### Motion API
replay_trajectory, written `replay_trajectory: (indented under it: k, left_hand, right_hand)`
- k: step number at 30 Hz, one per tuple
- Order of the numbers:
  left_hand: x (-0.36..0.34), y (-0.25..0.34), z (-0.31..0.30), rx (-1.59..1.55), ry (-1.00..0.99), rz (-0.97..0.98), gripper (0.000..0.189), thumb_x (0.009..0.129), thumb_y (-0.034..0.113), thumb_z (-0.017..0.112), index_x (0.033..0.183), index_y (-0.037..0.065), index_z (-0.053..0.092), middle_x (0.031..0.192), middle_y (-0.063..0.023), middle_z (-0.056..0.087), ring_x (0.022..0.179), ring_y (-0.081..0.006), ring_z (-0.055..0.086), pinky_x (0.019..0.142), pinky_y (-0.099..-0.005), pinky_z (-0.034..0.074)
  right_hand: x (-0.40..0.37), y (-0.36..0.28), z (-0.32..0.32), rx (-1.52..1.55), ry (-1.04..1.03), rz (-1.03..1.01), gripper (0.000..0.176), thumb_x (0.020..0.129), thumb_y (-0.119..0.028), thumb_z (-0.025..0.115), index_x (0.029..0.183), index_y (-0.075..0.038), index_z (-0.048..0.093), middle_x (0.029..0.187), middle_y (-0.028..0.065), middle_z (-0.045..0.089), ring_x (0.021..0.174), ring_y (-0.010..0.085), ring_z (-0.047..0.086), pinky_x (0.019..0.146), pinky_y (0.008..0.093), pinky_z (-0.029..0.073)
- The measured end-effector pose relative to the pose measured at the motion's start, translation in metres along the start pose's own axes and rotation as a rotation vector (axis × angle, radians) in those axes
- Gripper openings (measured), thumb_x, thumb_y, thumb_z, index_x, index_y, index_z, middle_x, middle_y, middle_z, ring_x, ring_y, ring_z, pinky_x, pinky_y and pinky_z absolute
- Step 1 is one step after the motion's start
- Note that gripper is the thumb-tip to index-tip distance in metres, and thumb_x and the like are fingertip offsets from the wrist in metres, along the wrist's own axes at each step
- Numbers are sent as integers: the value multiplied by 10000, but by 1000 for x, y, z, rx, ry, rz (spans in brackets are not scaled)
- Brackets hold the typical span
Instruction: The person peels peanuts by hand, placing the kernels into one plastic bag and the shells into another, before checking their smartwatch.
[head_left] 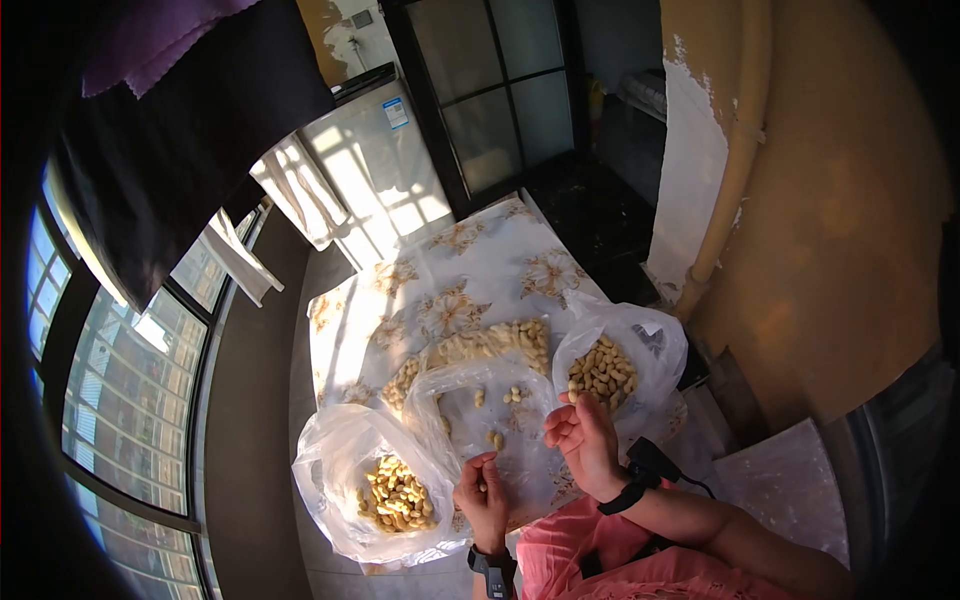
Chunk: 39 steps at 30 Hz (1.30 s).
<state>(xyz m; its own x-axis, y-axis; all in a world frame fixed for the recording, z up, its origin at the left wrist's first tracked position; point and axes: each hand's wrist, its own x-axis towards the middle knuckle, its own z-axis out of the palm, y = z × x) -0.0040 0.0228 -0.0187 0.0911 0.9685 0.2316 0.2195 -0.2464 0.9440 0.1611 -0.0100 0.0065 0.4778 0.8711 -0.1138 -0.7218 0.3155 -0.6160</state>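
My left hand (482,505) is low in the middle at the table's near edge, its fingers pinched around what looks like a peanut, mostly covered by the fingers. My right hand (588,445) is raised beside the right plastic bag (655,335), fingers loosely curled and apart, with nothing visible in them. Unshelled peanuts (602,372) fill the bottom of that bag. Between the hands lies a clear plastic sheet or bag (530,440) with a few loose peanuts (495,440) on it. To the left, a white plastic bag (325,460) holds a pile of paler, yellowish peanuts (398,495).
A flowered tablecloth (480,260) covers the table. Behind the clear sheet, more peanuts (500,342) lie in a long heap under plastic. Windows (135,400) and hanging clothes (190,130) are on the left; a pipe (735,180) runs along the right wall.
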Motion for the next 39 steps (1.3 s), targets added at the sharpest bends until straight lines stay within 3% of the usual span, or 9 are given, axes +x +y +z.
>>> replay_trajectory:
  k: [5, 14, 21, 25, 30, 37, 39]
  left_hand:
    - [0, 7, -1, 11, 8, -8, 121, 1011, 112, 594, 1019, 23, 676, 619, 18, 503, 562, -45, 397, 506, -246, 311]
    - [0, 8, -1, 21, 13, -13, 132, 1009, 142, 611, 1040, 39, 687, 622, 15, 466, 566, -52, 387, 512, -242, 329]
    - [-1, 3, -2, 2, 24, -30, 165, 1014, 170, 606, 1082, 35, 673, 676, -11, 523, 613, -75, 436, 563, -258, 377]
    - [-2, 6, -2, -2, 34, -37, 201, 1023, 196, 591, 1108, 27, 658, 694, -18, 540, 626, -85, 457, 575, -268, 389]
    - [-2, -1, -5, -150, -3, -58, 351, 1037, 290, 558, 1257, 17, 545, 719, -36, 580, 643, -100, 508, 590, -268, 416]
    - [-2, 2, -5, -95, -24, 18, 460, 1049, 388, 510, 1308, 9, 485, 729, -64, 627, 673, -140, 581, 617, -281, 452]
    - [-1, 2, -6, -94, -22, 29, 429, 1055, 358, 495, 1306, 10, 489, 752, -77, 644, 713, -155, 617, 646, -289, 473]
  right_hand:
    - [0, -1, 0, 18, 9, -5, 309, 1064, -349, 490, 1164, -73, 583, 869, 106, 687, 756, 203, 630, 715, 360, 507]
    - [2, -1, -1, 18, 33, 9, 343, 1053, -335, 490, 1185, -30, 577, 850, 103, 683, 711, 186, 618, 701, 327, 502]
    - [1, -5, 1, -8, -6, 7, 301, 1039, -297, 528, 1176, -40, 607, 848, 86, 674, 706, 175, 615, 699, 313, 500]
    - [-1, -4, 3, -188, -128, 94, 200, 1014, -198, 583, 1126, -35, 616, 881, 66, 650, 745, 152, 601, 715, 286, 482]
    - [-2, 19, 2, -417, -336, 277, 157, 994, -131, 621, 1109, -24, 614, 932, 63, 642, 803, 128, 600, 748, 257, 480]
    - [4, 30, 7, -583, -537, 199, 171, 998, -88, 626, 1132, 19, 619, 1039, 46, 656, 920, 111, 650, 836, 263, 548]
    - [4, 28, 13, -620, -564, 149, 144, 980, -43, 634, 1110, 18, 625, 1036, 51, 670, 992, 116, 648, 856, 268, 539]
